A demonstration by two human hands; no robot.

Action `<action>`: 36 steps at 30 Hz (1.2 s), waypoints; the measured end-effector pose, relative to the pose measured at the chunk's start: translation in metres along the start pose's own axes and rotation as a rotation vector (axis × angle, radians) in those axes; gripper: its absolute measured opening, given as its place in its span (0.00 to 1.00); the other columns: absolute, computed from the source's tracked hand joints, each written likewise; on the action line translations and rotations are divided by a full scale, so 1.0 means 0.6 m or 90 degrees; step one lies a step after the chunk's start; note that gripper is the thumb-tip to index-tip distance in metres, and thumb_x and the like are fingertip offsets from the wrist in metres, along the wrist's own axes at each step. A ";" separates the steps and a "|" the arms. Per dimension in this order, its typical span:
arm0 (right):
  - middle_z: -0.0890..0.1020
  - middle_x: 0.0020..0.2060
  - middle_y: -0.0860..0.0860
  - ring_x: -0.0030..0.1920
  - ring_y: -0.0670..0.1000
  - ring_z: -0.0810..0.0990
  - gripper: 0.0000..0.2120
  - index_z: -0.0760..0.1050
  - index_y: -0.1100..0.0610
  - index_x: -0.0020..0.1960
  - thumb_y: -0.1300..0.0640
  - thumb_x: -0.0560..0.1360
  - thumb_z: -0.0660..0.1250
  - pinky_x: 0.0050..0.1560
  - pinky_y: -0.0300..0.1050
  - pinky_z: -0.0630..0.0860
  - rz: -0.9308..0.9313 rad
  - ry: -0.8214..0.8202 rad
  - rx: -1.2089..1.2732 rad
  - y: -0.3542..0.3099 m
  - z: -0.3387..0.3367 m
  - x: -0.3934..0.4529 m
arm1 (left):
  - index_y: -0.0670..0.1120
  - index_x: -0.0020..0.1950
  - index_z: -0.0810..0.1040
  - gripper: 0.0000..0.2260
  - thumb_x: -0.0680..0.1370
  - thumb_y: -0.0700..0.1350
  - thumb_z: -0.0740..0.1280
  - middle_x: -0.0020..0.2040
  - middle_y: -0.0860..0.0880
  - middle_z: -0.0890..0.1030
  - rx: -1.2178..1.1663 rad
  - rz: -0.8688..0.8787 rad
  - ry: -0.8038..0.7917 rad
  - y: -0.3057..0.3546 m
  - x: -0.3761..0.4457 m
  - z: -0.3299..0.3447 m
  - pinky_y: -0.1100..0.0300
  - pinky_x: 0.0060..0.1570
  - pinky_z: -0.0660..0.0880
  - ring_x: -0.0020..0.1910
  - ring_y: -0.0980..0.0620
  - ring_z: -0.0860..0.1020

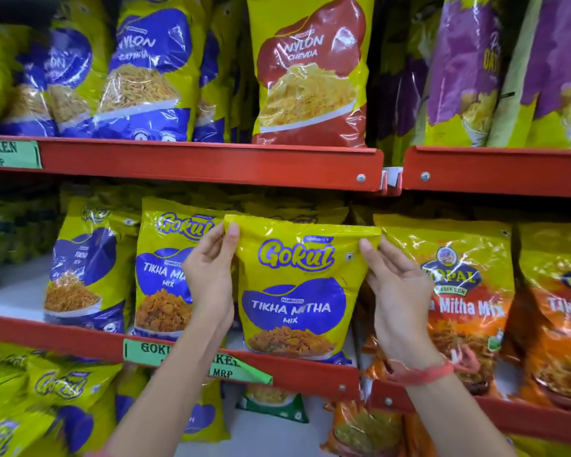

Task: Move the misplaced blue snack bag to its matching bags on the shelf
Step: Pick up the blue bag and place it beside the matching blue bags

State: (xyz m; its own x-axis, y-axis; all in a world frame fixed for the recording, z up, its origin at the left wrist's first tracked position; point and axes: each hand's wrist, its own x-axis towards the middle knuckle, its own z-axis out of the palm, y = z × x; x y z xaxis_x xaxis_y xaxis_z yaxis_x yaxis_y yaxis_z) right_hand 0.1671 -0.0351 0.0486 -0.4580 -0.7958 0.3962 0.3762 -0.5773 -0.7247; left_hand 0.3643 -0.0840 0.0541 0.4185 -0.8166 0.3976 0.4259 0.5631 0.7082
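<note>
between both hands, "gokul tikha mitha mix" bag (297, 288).

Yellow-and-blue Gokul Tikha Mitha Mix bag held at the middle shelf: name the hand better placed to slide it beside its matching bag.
Left. The left hand pinches the yellow-and-blue Gokul Tikha Mitha Mix bag on the side facing the matching Gokul bag; the right hand sits by the orange Gopal bags.
</note>
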 end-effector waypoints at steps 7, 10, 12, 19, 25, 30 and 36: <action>0.86 0.47 0.55 0.43 0.46 0.85 0.10 0.79 0.58 0.55 0.63 0.74 0.71 0.54 0.49 0.81 -0.016 0.025 -0.062 0.011 0.015 0.044 | 0.47 0.49 0.80 0.04 0.76 0.44 0.68 0.42 0.56 0.84 0.075 0.037 0.002 -0.007 0.035 0.024 0.61 0.51 0.75 0.40 0.66 0.80; 0.75 0.69 0.54 0.69 0.49 0.74 0.22 0.68 0.56 0.72 0.56 0.79 0.65 0.73 0.52 0.68 -0.188 0.024 -0.311 0.050 0.016 0.012 | 0.47 0.68 0.72 0.16 0.82 0.48 0.56 0.63 0.53 0.78 0.305 0.245 -0.001 -0.028 -0.004 0.014 0.66 0.62 0.69 0.59 0.67 0.75; 0.58 0.79 0.55 0.80 0.50 0.54 0.30 0.54 0.58 0.79 0.53 0.81 0.60 0.79 0.46 0.53 -0.407 -0.031 -0.562 0.082 0.013 -0.028 | 0.43 0.75 0.61 0.21 0.83 0.45 0.52 0.76 0.47 0.64 0.430 0.420 -0.071 -0.061 -0.041 -0.004 0.59 0.75 0.56 0.76 0.52 0.62; 0.60 0.78 0.60 0.78 0.57 0.57 0.32 0.55 0.63 0.78 0.43 0.81 0.54 0.76 0.57 0.57 -0.591 -0.190 -1.057 0.185 -0.039 -0.017 | 0.42 0.78 0.52 0.28 0.82 0.56 0.46 0.80 0.47 0.48 0.893 0.559 -0.298 -0.171 -0.029 -0.070 0.42 0.75 0.51 0.79 0.49 0.49; 0.58 0.79 0.59 0.79 0.57 0.58 0.33 0.57 0.63 0.78 0.41 0.82 0.49 0.76 0.54 0.54 -0.516 -0.229 -1.120 0.177 -0.036 -0.013 | 0.43 0.78 0.51 0.28 0.82 0.56 0.46 0.80 0.46 0.51 0.917 0.521 -0.344 -0.167 -0.024 -0.068 0.42 0.75 0.51 0.79 0.48 0.49; 0.55 0.80 0.57 0.80 0.55 0.53 0.33 0.53 0.61 0.79 0.41 0.82 0.51 0.77 0.54 0.54 -0.517 -0.252 -1.054 0.134 -0.052 -0.042 | 0.43 0.78 0.52 0.29 0.81 0.58 0.46 0.80 0.45 0.53 0.895 0.507 -0.329 -0.132 -0.061 -0.063 0.38 0.75 0.47 0.79 0.49 0.49; 0.58 0.79 0.56 0.80 0.53 0.52 0.30 0.56 0.61 0.78 0.45 0.82 0.53 0.79 0.51 0.52 -0.592 -0.298 -0.964 0.028 -0.153 -0.073 | 0.43 0.75 0.62 0.23 0.81 0.51 0.51 0.77 0.47 0.63 0.721 0.586 -0.408 -0.095 -0.140 0.000 0.40 0.74 0.55 0.78 0.51 0.57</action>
State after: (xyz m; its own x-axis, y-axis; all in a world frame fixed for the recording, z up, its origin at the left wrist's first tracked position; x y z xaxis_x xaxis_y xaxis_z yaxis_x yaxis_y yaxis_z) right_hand 0.1193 0.0068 -0.0328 0.2668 -0.4860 0.8323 -0.9223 -0.3792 0.0742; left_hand 0.3048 -0.0477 -0.0198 -0.3314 -0.3469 0.8774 -0.6822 0.7305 0.0311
